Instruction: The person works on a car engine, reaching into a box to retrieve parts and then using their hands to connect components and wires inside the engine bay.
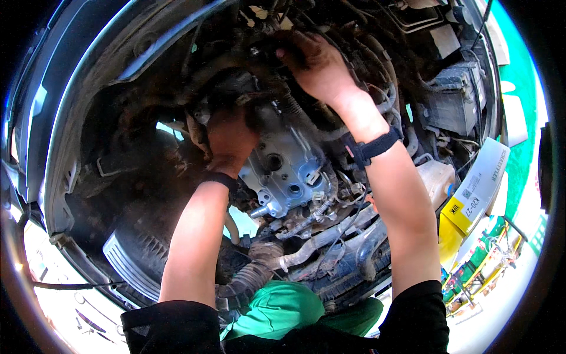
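Both my arms reach into a car's engine bay. My left hand (232, 138) is in deep shadow beside the grey metal engine cover (280, 168), at its far left edge. Its fingers are hidden in the dark, so what it touches is not visible. Farther back and to the right, my right hand (318, 68) is bent over dark parts and hoses behind the engine. A fingertip shows at its left side, and the fingers look curled. Whatever lies within them is lost in shadow. Round openings show in the engine cover.
A ribbed air hose (253, 274) and metal pipes (312, 248) run along the near side. The battery (454, 97) sits at the right, with a pale reservoir (435, 180) nearer. A white and yellow box (477, 189) leans at the right edge. Green cloth (283, 307) shows below.
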`<action>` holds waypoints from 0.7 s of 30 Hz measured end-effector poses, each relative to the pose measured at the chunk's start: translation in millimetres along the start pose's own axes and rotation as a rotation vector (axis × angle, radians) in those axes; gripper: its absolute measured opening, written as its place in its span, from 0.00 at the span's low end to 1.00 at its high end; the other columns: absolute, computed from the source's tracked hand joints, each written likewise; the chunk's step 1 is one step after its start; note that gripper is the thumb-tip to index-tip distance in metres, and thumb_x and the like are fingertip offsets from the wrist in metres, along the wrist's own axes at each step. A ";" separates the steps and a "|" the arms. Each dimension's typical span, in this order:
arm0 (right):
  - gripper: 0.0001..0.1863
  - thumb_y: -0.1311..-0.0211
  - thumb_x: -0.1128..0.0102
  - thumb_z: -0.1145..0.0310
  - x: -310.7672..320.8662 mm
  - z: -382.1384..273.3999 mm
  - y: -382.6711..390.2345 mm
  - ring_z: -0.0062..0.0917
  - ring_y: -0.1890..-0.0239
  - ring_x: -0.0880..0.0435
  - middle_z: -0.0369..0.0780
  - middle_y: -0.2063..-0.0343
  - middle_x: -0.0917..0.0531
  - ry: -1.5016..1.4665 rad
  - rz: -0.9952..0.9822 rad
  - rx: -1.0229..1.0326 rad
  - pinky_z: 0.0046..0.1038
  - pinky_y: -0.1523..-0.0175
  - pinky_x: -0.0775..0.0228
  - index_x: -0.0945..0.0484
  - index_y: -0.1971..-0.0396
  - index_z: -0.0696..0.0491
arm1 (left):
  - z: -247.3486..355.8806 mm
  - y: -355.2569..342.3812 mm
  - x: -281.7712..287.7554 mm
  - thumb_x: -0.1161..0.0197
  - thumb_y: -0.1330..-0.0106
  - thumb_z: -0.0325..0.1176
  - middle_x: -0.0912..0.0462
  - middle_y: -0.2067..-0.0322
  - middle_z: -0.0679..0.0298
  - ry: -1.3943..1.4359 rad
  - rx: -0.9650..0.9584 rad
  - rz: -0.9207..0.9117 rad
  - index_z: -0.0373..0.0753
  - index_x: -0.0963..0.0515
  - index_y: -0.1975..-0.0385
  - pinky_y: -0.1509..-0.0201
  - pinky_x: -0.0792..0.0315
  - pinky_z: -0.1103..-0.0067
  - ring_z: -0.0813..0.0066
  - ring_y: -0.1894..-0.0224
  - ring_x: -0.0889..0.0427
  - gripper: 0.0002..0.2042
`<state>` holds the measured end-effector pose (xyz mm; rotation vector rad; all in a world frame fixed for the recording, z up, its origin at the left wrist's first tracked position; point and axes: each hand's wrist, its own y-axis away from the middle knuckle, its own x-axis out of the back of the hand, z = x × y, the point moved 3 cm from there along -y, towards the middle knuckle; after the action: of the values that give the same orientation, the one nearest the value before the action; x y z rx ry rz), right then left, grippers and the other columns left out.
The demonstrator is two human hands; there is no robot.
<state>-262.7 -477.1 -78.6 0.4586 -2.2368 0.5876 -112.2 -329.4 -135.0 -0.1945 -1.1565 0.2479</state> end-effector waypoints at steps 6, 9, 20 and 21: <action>0.14 0.32 0.42 0.63 -10.9 10.8 -9.9 0.42 0.58 0.16 0.44 0.59 0.15 0.113 -0.018 0.199 0.39 0.50 0.25 0.20 0.48 0.43 | -0.1 1.9 -7.6 0.36 0.46 0.36 0.16 0.66 0.57 -0.110 0.043 -0.136 0.45 0.18 0.61 0.57 0.23 0.64 0.53 0.61 0.18 0.13; 0.20 0.35 0.45 0.53 -27.6 15.9 -17.7 0.40 0.45 0.21 0.42 0.52 0.16 0.088 -0.308 0.112 0.46 0.37 0.34 0.19 0.48 0.45 | -3.1 4.8 -11.5 0.35 0.47 0.37 0.16 0.64 0.56 -0.113 0.079 -0.173 0.44 0.19 0.59 0.56 0.23 0.63 0.52 0.60 0.18 0.15; 0.17 0.43 0.41 0.55 -34.9 -1.9 -26.9 0.37 0.57 0.14 0.39 0.63 0.12 0.577 -0.351 0.107 0.38 0.45 0.25 0.15 0.54 0.33 | -14.1 16.5 -18.3 0.33 0.48 0.40 0.18 0.59 0.46 -0.005 0.108 -0.134 0.40 0.21 0.52 0.49 0.25 0.58 0.43 0.54 0.20 0.22; 0.17 0.44 0.42 0.54 -35.1 -5.4 -30.2 0.38 0.56 0.14 0.40 0.62 0.12 0.600 -0.334 0.134 0.38 0.46 0.25 0.14 0.55 0.36 | -14.5 16.0 -17.8 0.33 0.48 0.40 0.18 0.59 0.46 -0.007 0.113 -0.136 0.40 0.21 0.52 0.49 0.25 0.58 0.43 0.54 0.20 0.22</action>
<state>-222.1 -494.4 -93.7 0.6147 -1.5195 0.6026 -107.1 -319.7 -160.7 -0.0155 -1.1536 0.1928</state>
